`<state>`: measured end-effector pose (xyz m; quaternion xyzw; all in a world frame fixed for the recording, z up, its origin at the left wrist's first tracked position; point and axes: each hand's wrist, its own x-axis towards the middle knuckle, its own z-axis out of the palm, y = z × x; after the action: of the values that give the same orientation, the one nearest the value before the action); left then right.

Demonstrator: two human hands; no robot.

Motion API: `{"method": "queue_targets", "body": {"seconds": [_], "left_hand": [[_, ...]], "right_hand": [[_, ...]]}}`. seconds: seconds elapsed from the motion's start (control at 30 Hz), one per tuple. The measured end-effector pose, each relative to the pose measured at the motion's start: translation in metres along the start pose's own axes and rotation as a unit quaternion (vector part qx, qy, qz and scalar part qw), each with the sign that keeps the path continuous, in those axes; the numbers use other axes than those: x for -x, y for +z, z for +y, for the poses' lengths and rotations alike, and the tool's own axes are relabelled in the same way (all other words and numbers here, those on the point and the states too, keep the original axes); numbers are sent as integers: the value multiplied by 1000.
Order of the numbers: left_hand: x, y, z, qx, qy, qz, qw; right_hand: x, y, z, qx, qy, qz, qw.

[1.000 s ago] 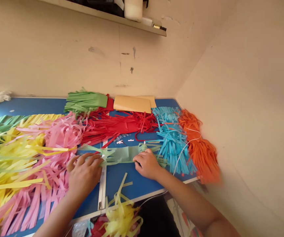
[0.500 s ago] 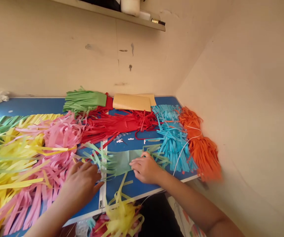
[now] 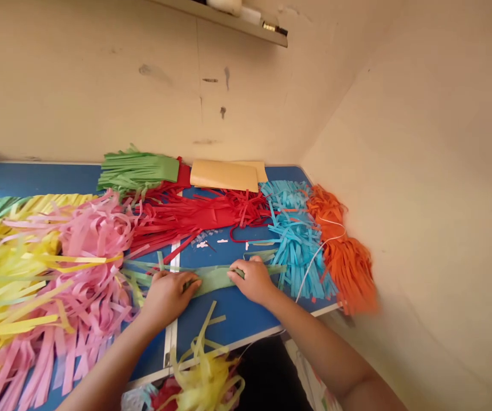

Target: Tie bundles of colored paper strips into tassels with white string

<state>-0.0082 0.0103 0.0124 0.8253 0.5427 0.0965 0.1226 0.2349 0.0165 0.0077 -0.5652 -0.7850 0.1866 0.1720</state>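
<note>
A pale green fringed strip of tissue paper lies across the blue table, gathered narrow between my hands. My left hand grips its left part, thumb and fingers closed. On the right part, my right hand pinches the paper with curled fingers. Cut fringes stick out past both hands, reaching the pink fringe on the left and the blue fringe on the right. Just beyond the strip lies red fringed paper.
Yellow fringe covers the table's left. Green fringed paper and folded yellow paper lie at the back. Orange fringe hangs at the right edge, with a white cord nearby. Yellow strips sit at the front edge. A shelf juts above.
My left hand has moved right onto the pale green paper and closed on it. The flat middle of the paper is now gathered narrower. The view has shifted slightly.
</note>
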Motion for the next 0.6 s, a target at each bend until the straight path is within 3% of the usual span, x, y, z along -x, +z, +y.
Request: {"method": "queue_targets", "body": {"seconds": [0.27, 0.6], "left_hand": [[-13, 7, 17, -80, -86, 25, 993], [-13, 15, 17, -122, -58, 76, 988]], "right_hand": [[0, 12, -5, 87, 14, 31, 996], [-1, 14, -2, 93, 22, 18, 995]]}}
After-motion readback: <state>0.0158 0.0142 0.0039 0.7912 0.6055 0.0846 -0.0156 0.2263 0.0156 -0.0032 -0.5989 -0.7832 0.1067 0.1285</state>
